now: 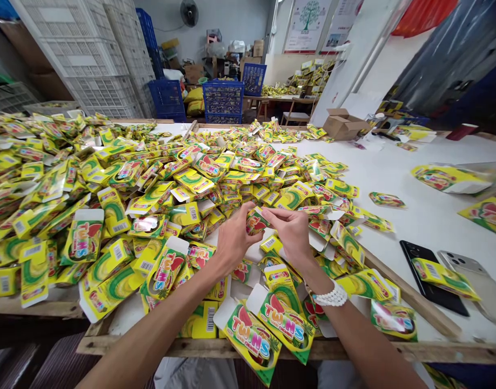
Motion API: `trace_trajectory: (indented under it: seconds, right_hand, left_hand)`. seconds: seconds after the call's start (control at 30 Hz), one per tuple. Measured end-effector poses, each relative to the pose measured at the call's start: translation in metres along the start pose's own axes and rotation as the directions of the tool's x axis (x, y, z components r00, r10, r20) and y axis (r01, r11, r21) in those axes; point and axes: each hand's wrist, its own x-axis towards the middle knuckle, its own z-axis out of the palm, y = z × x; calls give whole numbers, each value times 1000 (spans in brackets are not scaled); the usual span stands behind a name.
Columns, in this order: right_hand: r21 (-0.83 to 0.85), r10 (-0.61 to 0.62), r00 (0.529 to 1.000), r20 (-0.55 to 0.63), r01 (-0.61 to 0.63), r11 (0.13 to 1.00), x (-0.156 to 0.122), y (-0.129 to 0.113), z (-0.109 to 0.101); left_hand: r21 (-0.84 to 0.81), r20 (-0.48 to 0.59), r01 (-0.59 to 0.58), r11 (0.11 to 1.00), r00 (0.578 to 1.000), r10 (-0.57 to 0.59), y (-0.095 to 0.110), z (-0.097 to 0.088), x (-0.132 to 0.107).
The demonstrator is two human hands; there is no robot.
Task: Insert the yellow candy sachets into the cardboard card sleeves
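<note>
Both my hands meet over the near middle of the table, closed on one small yellow and green candy box (256, 220) with a watermelon print. My left hand (236, 237) grips its left side, while my right hand (290, 232) pinches the upper right end. The fingers cover much of this box, so I cannot tell whether its flap is folded in. A bracelet of white beads circles my right wrist. Just below the hands, two flat-looking "Twins" boxes (252, 337) with white flaps stick out over the table's front edge.
A large heap of similar boxes (122, 167) covers the left and middle of the white table (394, 167). A wooden strip (410, 292) runs along the right, beside a black phone (430, 281) with a box on it. Behind stand a cardboard carton (343, 125) and blue crates (222, 100).
</note>
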Motion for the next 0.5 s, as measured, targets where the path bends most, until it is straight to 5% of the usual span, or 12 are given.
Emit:
trace_trajectory:
  seconds: [0.23,0.37,0.5]
  right_hand:
    - [-207,-266,963,-47,251,946,-8,0,7]
    - [-254,-259,961,94,275,927,-6,0,4]
    - [-374,-355,910,213,412,831,-7,-1,3]
  left_hand:
    - [57,1,-28,998,1000,28,0,0,-1]
    - [63,17,24,998,1000,-25,0,-3,0]
    - [63,18,61,996,998,-63,0,-4,2]
